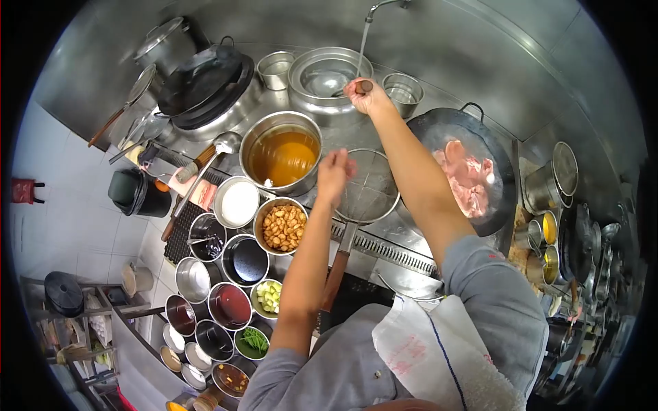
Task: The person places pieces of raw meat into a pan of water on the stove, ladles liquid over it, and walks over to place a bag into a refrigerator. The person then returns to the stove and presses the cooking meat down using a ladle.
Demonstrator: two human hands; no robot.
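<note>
My right hand (369,96) is closed round the wooden handle end of a ladle (364,87), whose bowl reaches into a wide metal water pot (296,83). From a tap (368,17) a stream of water runs into that pot. Half-curled and slightly blurred, my left hand (336,177) hovers between a pot of amber liquid (248,168) and a round wire strainer (367,192); nothing shows in it. The strainer's wooden handle (334,281) points toward me. On the right, pieces of pale pink meat (467,181) lie in a steaming wok (504,179).
Several seasoning bowls crowd the left front, among them white powder (237,202), brown chunks (284,228), dark liquid (247,260), and chopped greens (252,340). Another ladle (228,142) lies beside the amber pot. A black wok (205,89) stands at back left. Metal containers (541,188) stand far right.
</note>
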